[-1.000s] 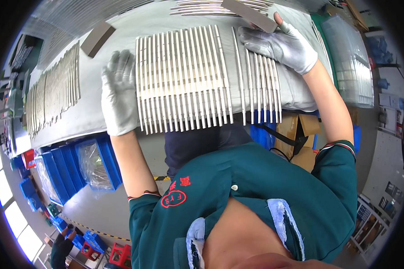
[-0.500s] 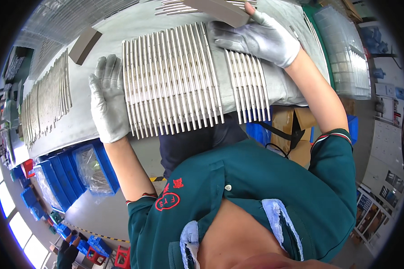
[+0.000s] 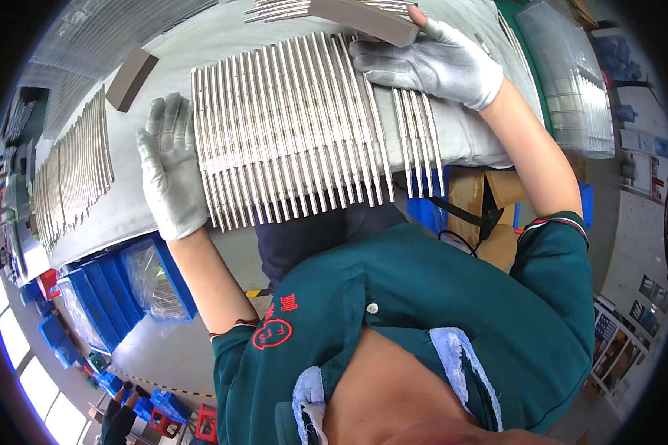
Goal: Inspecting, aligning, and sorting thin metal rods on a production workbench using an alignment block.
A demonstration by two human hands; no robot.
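A wide row of slim silver metal rods (image 3: 282, 133) lies side by side on the pale cloth in front of me. My left hand (image 3: 172, 167), in a white glove, rests along the row's left edge with its fingers stretched out. Across the far ends of the rods on the right lies my right hand (image 3: 438, 63), also gloved, its thumb tip bare. Its fingers are extended leftward and hold nothing visible; they hide some rod ends. Below it a smaller group of rods (image 3: 418, 141) sits apart from the row. A grey-brown rectangular block (image 3: 367, 18) is just beyond the right fingers.
A second grey-brown block (image 3: 131, 79) and another batch of rods (image 3: 74, 167) lie on the left. More rods (image 3: 278, 9) are at the far edge. Clear plastic trays (image 3: 568, 81) stand at right. Blue bins (image 3: 111, 297) and a cardboard box (image 3: 471, 193) sit below the table.
Rods from the right-hand group now lie against the wide row, so the row is broader and the group smaller. My left hand appears slightly further left; both hands stay open.
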